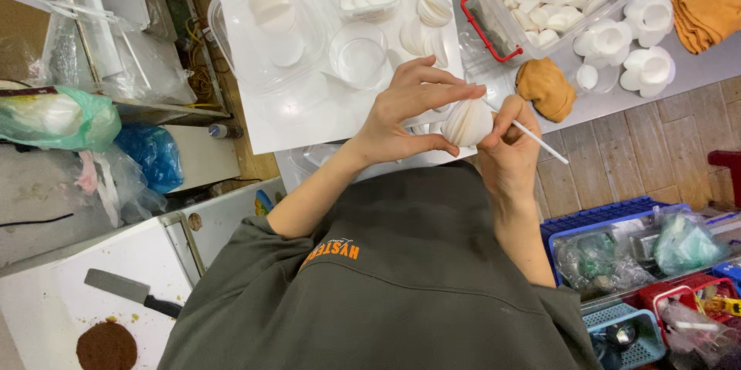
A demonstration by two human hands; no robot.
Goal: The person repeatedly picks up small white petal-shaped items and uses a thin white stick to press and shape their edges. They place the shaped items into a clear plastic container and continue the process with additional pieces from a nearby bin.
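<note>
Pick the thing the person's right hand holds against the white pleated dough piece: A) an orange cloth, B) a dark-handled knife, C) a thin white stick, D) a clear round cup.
C: the right hand grips a thin white stick beside the white pleated dough piece, which the left hand cradles; the knife lies far off on a board.

The left hand [409,111] is covering the upper left of the white ribbed piece [467,123], and the right hand [509,146] is hiding its right side and the front end of the thin white stick [544,145]. At one o'clock, the clear bin [502,27] is running off the top edge.
</note>
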